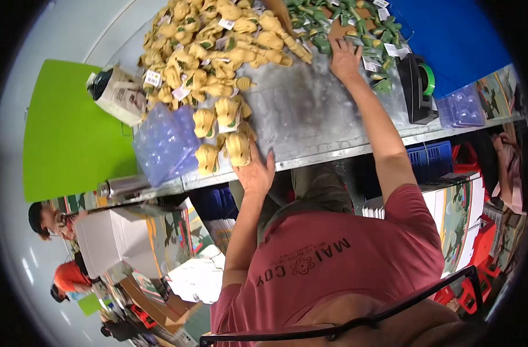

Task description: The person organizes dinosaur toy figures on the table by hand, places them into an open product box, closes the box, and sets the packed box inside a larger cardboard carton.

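Note:
My left hand is at the table's near edge, against a yellow dinosaur toy. Its thumb sticks out away from the toy, and some of its fingers are partly hidden. Several more yellow toys stand beside it in short rows. Farther back lies a big heap of yellow dinosaur toys with white tags. My right hand reaches to the far side, fingers spread, at the near edge of a pile of green dinosaur toys. I cannot see it gripping any of them.
Clear plastic blister trays lie left of the rows, near a wrapped dark-topped container. A black tape dispenser with green tape and another clear tray are at the right. Printed cartons and a blue crate are below table level.

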Available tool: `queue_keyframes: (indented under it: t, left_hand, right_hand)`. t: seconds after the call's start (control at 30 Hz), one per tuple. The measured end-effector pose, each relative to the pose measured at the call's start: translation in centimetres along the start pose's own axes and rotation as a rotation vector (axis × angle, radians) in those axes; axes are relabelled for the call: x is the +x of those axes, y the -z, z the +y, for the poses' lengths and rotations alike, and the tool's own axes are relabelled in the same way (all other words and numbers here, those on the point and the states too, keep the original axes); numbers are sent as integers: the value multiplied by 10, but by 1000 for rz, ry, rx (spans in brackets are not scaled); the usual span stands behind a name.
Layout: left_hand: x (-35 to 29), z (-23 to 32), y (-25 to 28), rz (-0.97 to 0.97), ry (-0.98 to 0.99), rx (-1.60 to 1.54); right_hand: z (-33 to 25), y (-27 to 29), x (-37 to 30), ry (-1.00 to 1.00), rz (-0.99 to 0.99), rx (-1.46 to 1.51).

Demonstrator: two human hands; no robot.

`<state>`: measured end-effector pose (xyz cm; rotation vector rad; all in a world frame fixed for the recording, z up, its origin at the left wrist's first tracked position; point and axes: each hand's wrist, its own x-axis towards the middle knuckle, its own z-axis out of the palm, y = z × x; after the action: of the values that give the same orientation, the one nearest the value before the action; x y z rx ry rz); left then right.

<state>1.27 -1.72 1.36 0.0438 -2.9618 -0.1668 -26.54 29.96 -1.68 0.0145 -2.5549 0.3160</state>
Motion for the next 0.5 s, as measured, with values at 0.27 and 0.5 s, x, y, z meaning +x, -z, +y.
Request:
queue_keyframes:
  t: [0.27,0.5]
  left_hand:
    - [-16,-5,0,-63,60,-66]
    - [-23,11,3,182,-66,-163]
  right_hand:
    - [-27,65,-15,0,145,467]
    - [-34,80,-29,-846,-78,1894]
